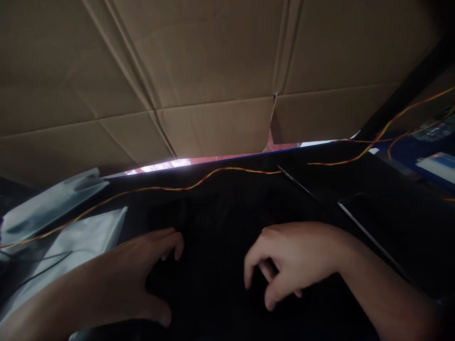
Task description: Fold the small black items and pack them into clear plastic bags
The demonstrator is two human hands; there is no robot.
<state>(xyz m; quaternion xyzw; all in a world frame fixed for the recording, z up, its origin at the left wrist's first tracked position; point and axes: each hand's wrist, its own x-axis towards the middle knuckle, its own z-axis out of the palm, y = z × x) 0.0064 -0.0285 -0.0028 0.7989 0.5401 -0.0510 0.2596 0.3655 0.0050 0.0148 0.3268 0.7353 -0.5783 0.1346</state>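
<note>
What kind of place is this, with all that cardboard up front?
Probably an electronics workbench or assembly station. A twisted red-and-yellow wire runs across the dark bench, silvery bags lie at the left, and a device with a red light sits at the right. Both hands rest on the bench.

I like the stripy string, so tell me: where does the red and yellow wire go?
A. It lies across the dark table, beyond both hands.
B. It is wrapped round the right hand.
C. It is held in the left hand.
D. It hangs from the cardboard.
A: the red and yellow wire lies across the dark table, beyond the left hand and the right hand; neither hand touches it.
</note>
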